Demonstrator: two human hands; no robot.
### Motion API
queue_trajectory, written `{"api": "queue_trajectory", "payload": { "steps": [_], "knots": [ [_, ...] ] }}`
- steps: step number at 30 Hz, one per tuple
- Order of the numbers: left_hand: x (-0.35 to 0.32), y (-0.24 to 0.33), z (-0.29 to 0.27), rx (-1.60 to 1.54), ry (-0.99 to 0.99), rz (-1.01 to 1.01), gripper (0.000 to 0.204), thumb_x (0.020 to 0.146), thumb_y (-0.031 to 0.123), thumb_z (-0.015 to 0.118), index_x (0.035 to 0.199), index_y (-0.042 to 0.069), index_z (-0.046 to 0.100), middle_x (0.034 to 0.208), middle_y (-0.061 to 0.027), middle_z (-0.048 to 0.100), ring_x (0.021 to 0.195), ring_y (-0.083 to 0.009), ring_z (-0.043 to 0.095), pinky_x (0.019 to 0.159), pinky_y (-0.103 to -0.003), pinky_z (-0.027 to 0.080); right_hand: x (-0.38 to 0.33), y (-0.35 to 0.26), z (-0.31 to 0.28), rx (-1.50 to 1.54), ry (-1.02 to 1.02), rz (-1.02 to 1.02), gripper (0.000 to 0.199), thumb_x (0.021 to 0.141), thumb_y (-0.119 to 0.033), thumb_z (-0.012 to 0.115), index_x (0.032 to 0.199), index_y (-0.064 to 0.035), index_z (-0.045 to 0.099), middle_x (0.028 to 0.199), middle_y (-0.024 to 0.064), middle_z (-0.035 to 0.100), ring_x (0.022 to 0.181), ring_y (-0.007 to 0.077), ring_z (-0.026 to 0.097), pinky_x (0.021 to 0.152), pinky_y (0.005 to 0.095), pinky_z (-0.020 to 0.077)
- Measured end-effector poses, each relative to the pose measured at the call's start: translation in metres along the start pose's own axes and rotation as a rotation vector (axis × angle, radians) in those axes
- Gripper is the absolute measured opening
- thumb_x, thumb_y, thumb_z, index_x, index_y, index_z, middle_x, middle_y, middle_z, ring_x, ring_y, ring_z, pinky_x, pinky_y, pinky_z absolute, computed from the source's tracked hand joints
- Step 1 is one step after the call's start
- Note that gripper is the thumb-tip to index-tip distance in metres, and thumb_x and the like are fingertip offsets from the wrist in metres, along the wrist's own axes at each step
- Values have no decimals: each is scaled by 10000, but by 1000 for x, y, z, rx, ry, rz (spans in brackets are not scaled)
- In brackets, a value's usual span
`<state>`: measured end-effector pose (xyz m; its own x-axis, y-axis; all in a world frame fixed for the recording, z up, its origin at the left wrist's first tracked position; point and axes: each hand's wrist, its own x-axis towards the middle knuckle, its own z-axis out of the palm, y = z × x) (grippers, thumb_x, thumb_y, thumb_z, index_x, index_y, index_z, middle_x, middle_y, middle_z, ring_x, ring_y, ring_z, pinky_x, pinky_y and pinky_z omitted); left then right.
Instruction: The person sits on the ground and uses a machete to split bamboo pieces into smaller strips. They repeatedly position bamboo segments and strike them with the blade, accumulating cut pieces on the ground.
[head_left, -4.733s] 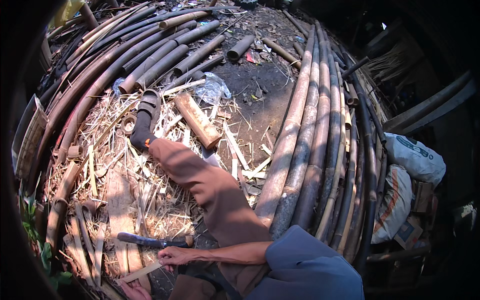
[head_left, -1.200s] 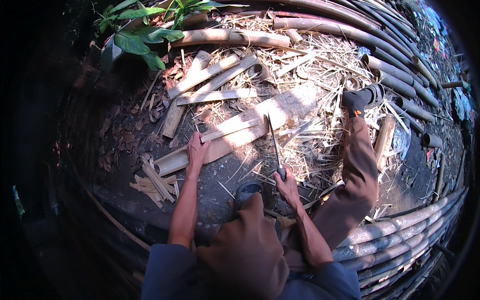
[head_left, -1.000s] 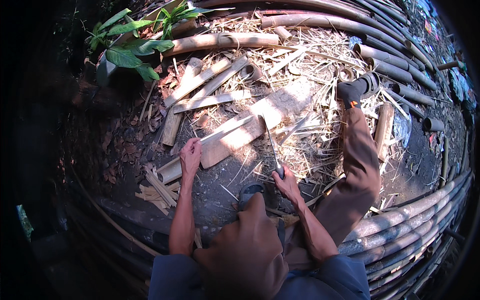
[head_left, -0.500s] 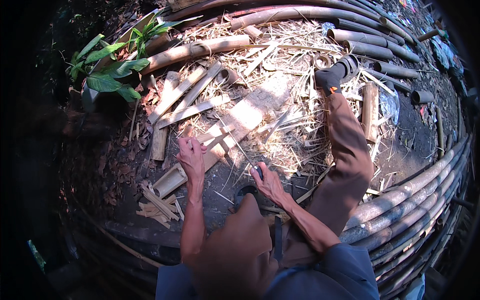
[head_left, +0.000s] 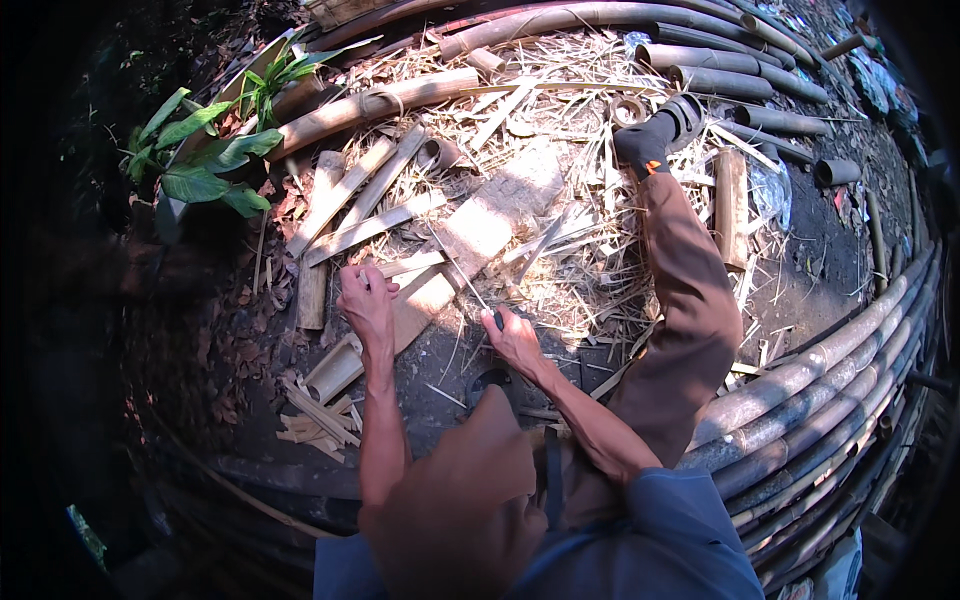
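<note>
My left hand [head_left: 367,303] is closed around one end of a pale bamboo strip [head_left: 416,263]. The strip's other end points right, over a long wooden board [head_left: 490,222] that lies slantwise on the ground. In my right hand [head_left: 517,343] is the dark handle of a knife [head_left: 467,281]; its long thin blade slants up and left across the board, close to the strip's free end. Whether blade and strip touch, I cannot tell. Below my left hand, a hollow half-round bamboo piece [head_left: 334,371] lies beside the board's near end.
Split bamboo pieces [head_left: 345,200] lie beyond my left hand, and cut slats [head_left: 318,420] are heaped nearer. Shavings [head_left: 590,285] cover the ground around the board. My outstretched leg [head_left: 690,290] borders the right side, with bamboo poles [head_left: 800,390] beyond. A leafy plant [head_left: 205,160] grows far left.
The whole view has shifted slightly, so the scene sits further left and up. Both hands keep their hold, and the strip's free end has drawn a little left of the blade.
</note>
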<state>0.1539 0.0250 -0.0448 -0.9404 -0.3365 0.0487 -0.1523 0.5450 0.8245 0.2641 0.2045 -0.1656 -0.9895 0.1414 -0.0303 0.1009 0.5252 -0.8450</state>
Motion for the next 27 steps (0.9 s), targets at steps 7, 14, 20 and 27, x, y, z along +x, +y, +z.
{"api": "queue_trajectory", "payload": {
  "steps": [7, 14, 20, 27],
  "knots": [
    [-6, 7, -1, -8, 15, 49, 146, 938, 135, 516, 913, -9, 517, 630, -153, 640, 574, -206, 686, 477, -316, 532, -10, 5, 7, 46, -177, 162, 413, 942, -421, 541, 1007, -13, 547, 724, 293, 624, 744, 490, 626, 665, 543, 500],
    [0, -17, 42, -176, 121, 117, 204, 932, 168, 593, 1016, -12, 550, 871, -124, 606, 719, -175, 550, 640, -324, 467, -9, 34, -6, -103, -173, 182, 460, 944, -469, 507, 1075, -33, 573, 876, 268, 652, 817, 457, 642, 743, 532, 506],
    [23, -160, 127, -168, 13, 171, 329, 988, 173, 468, 1165, -76, 589, 1160, -208, 624, 1077, -309, 582, 976, -390, 420, -4, 31, 27, 156, -237, 378, 554, 950, -559, 421, 1126, -50, 549, 972, 278, 640, 996, 435, 612, 884, 504, 461],
    [44, -207, 43, -1074, -805, -384, 414, 991, 189, 498, 1331, 17, 336, 973, -131, 573, 777, -234, 598, 739, -379, 543, -7, -3, -35, 99, -80, -54, 345, 836, -361, 650, 968, -72, 516, 677, 180, 589, 669, 387, 637, 556, 485, 480]
  ]
}}
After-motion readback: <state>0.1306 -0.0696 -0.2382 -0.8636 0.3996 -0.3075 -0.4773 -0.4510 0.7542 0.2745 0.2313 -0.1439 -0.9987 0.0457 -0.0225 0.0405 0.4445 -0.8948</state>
